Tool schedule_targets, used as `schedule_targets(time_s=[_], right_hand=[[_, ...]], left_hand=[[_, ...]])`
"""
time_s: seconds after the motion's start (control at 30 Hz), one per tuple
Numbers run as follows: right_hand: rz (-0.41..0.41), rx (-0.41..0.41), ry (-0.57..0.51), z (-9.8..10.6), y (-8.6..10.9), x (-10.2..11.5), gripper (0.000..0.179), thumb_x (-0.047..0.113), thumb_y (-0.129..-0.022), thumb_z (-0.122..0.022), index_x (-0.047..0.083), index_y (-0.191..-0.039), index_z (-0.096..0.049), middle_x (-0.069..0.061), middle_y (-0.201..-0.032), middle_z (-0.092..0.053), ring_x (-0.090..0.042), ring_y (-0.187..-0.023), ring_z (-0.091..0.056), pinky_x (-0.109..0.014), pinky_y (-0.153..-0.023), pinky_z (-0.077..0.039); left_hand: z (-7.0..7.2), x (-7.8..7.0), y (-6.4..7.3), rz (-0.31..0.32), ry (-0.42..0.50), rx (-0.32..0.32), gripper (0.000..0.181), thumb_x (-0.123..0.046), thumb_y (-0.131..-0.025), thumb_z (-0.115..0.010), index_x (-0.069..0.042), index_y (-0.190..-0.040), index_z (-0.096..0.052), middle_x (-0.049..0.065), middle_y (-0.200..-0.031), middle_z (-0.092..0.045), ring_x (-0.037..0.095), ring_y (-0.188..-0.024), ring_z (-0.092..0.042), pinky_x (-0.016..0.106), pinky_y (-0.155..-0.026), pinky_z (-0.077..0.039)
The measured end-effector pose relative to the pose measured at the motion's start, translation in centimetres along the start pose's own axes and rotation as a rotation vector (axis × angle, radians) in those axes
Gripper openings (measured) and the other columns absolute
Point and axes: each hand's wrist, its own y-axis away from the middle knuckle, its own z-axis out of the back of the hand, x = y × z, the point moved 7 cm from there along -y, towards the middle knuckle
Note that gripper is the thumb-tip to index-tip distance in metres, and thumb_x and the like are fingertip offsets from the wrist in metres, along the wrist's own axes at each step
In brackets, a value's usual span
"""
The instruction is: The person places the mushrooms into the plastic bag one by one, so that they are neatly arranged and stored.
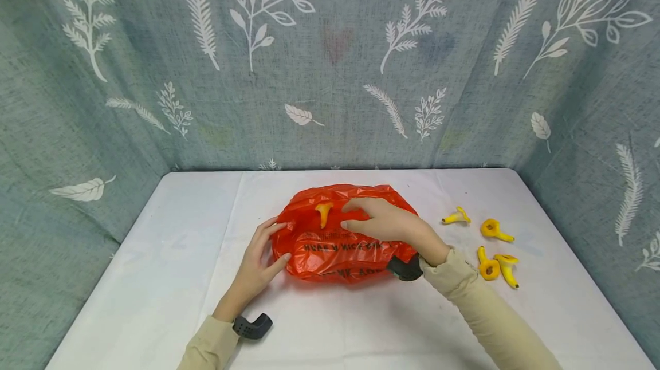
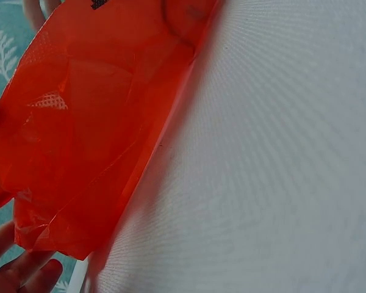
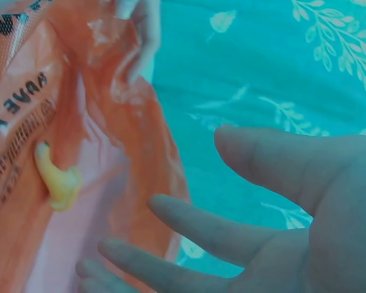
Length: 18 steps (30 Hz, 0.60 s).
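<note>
A red plastic bag point(image 1: 330, 258) with dark printed letters lies on the white table, its mouth spread. My left hand point(image 1: 258, 261) holds the bag's left edge, thumb in front and fingers along the far side. Between them the red film also shows in the left wrist view. A yellow chanterelle mushroom point(image 1: 323, 214) is at the bag's mouth, against the red film. Over the right part of the bag is my right hand point(image 1: 387, 221), fingers apart with nothing in them. In the right wrist view the chanterelle point(image 3: 61, 180) stands clear of those fingers.
To the right of the bag lie several more yellow chanterelles: one at the back point(image 1: 456, 216), another point(image 1: 496, 229) farther right, and a touching pair point(image 1: 507, 270) in front. A grey-green leaf-patterned curtain point(image 1: 330, 101) hangs behind and beside the white table point(image 1: 154, 267).
</note>
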Motion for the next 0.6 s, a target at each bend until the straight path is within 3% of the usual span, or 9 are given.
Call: schedule_targets(time_s=[0.1,0.23,0.3,0.37,0.53,0.6], right_hand=[[0.021,-0.010,-0.055,0.8,0.6,-0.3,0.043,0.035,-0.100,-0.057,0.010,-0.134,-0.058,-0.007,-0.130,-0.060,-0.027,-0.118,-0.057,-0.045,-0.098,-0.047],[0.032,0.003,-0.186,1.8,1.4,-1.1,0.040,0.035,-0.100,-0.058,0.012,-0.133,-0.059,-0.004,-0.125,-0.062,-0.024,-0.115,-0.058,-0.045,-0.097,-0.047],[0.038,0.014,-0.253,2.2,1.9,-1.4,0.040,0.035,-0.100,-0.058,0.013,-0.133,-0.059,-0.003,-0.127,-0.062,-0.023,-0.116,-0.058,-0.045,-0.100,-0.046],[0.054,0.013,-0.295,2.8,2.3,-1.8,0.039,0.035,-0.100,-0.058,0.014,-0.134,-0.059,-0.003,-0.128,-0.061,-0.021,-0.117,-0.058,-0.045,-0.102,-0.044],[0.123,-0.020,-0.371,4.2,3.7,-2.2,0.038,0.029,-0.102,-0.056,0.008,-0.134,-0.058,-0.006,-0.128,-0.063,-0.025,-0.116,-0.059,-0.044,-0.100,-0.047],[0.148,-0.047,-0.395,4.9,4.3,-2.4,0.038,0.026,-0.102,-0.055,0.005,-0.134,-0.057,-0.007,-0.126,-0.064,-0.027,-0.116,-0.060,-0.044,-0.099,-0.048]], left_hand=[[0.0,0.0,0.0,0.002,-0.003,0.001,0.056,0.008,-0.081,-0.073,0.009,-0.132,-0.051,0.029,-0.144,-0.040,0.045,-0.132,-0.041,0.055,-0.106,-0.037],[0.1,0.1,0.1,0.012,0.001,0.001,0.055,0.007,-0.081,-0.073,0.008,-0.132,-0.051,0.028,-0.145,-0.040,0.043,-0.133,-0.041,0.031,-0.111,-0.033],[0.1,0.2,0.1,0.016,0.005,0.002,0.055,0.006,-0.082,-0.073,0.008,-0.132,-0.051,0.028,-0.145,-0.040,0.043,-0.134,-0.041,0.024,-0.110,-0.030],[0.1,0.2,0.1,0.019,0.005,0.003,0.055,0.005,-0.082,-0.073,0.008,-0.133,-0.051,0.028,-0.145,-0.039,0.043,-0.134,-0.040,0.029,-0.111,-0.032],[0.0,0.3,0.1,0.021,0.013,0.007,0.056,0.007,-0.081,-0.073,0.008,-0.133,-0.051,0.029,-0.145,-0.039,0.044,-0.135,-0.039,0.058,-0.106,-0.036],[0.0,0.4,0.0,0.019,0.018,0.007,0.056,0.008,-0.081,-0.073,0.009,-0.132,-0.051,0.029,-0.145,-0.039,0.045,-0.134,-0.039,0.062,-0.104,-0.036]])
